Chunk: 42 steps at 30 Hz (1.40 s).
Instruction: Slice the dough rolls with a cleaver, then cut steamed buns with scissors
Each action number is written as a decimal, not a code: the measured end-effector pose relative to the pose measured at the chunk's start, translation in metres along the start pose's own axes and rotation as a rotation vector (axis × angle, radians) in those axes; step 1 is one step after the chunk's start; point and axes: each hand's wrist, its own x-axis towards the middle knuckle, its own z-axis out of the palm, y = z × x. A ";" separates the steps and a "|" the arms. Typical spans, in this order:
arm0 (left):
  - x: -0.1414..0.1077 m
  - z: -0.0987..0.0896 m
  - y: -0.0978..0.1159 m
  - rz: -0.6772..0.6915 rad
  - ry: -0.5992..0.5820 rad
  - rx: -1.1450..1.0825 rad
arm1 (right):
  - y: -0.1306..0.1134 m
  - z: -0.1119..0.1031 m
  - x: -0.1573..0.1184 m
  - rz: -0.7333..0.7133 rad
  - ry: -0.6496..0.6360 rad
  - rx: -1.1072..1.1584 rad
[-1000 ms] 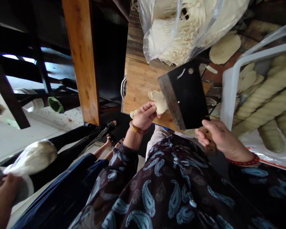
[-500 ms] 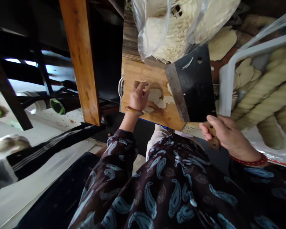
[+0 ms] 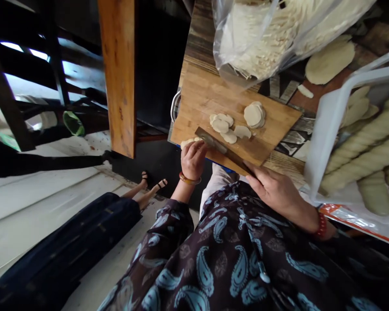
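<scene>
My right hand (image 3: pixel 275 190) grips a cleaver (image 3: pixel 218 145) by its handle, the blade turned edge-on over the near side of a wooden cutting board (image 3: pixel 194 99). Beside the blade's far end, my left hand (image 3: pixel 192 162) is closed with bent fingers on a row of pale vegetable slices (image 3: pixel 188 141) at the board's near left edge. The fingers hide part of that row. Loose pale round slices (image 3: pixel 221 124) lie in the middle of the board. To their right sits a small stack of slices (image 3: pixel 254 115).
A clear bag of enoki mushrooms (image 3: pixel 256 43) lies behind the board. At the right, a white tub (image 3: pixel 327 116) holds several long peeled pale vegetables (image 3: pixel 363 142). One large slice (image 3: pixel 330 60) rests on the table. Another person's feet (image 3: pixel 152 188) show at lower left.
The cleaver has swung left and turned from broadside to edge-on beside my left hand. My left hand has moved to the near edge and closed on slices. The view has shifted.
</scene>
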 end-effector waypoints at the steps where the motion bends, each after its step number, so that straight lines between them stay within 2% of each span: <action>1: -0.003 0.005 -0.004 -0.001 0.021 -0.006 | -0.003 0.003 0.000 -0.013 -0.014 -0.059; 7: -0.015 0.025 -0.031 0.018 0.101 0.027 | -0.018 0.005 0.004 -0.038 -0.066 -0.245; 14: -0.016 0.028 -0.039 0.043 0.115 0.019 | -0.024 0.002 0.009 -0.019 -0.072 -0.256; 21: -0.015 0.026 -0.040 0.009 0.064 -0.016 | -0.029 -0.001 0.015 0.001 -0.099 -0.287; 29: -0.010 0.023 -0.033 0.048 0.123 0.065 | -0.031 -0.002 0.020 0.021 -0.149 -0.342; 35: -0.003 0.017 -0.027 0.125 0.143 0.011 | -0.033 -0.001 0.025 0.032 -0.206 -0.343; 42: -0.003 0.015 -0.026 0.075 0.094 -0.020 | -0.035 -0.002 0.036 0.036 -0.265 -0.355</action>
